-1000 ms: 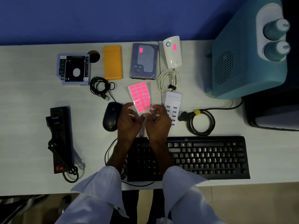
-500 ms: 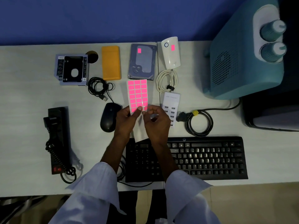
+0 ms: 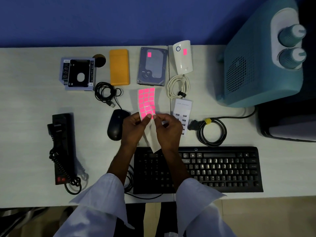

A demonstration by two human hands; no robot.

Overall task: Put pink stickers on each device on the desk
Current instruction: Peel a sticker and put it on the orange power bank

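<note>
I hold a sheet of pink stickers (image 3: pixel 146 101) above the desk, between the mouse (image 3: pixel 117 124) and the white USB charger (image 3: pixel 182 115). My left hand (image 3: pixel 135 130) grips the sheet's lower left part. My right hand (image 3: pixel 168 130) pinches at a sticker on its lower right edge. The hard drive (image 3: pixel 152 65) and the white device (image 3: pixel 183 56) at the back each carry one pink sticker. No sticker shows on the orange case (image 3: pixel 119 66), the drive caddy (image 3: pixel 77 74), the power strip (image 3: pixel 61 144) or the keyboard (image 3: pixel 213 168).
A large teal machine (image 3: pixel 259 62) stands at the back right of the desk (image 3: pixel 25 100). A coiled black cable (image 3: pixel 212 132) lies beside the charger, a white cable (image 3: pixel 177 86) under the white device, a black USB cable (image 3: pixel 106 93) behind the mouse.
The sticker sheet has straightened up and bent slightly in my hands. My right fingers have moved up to its lower right edge.
</note>
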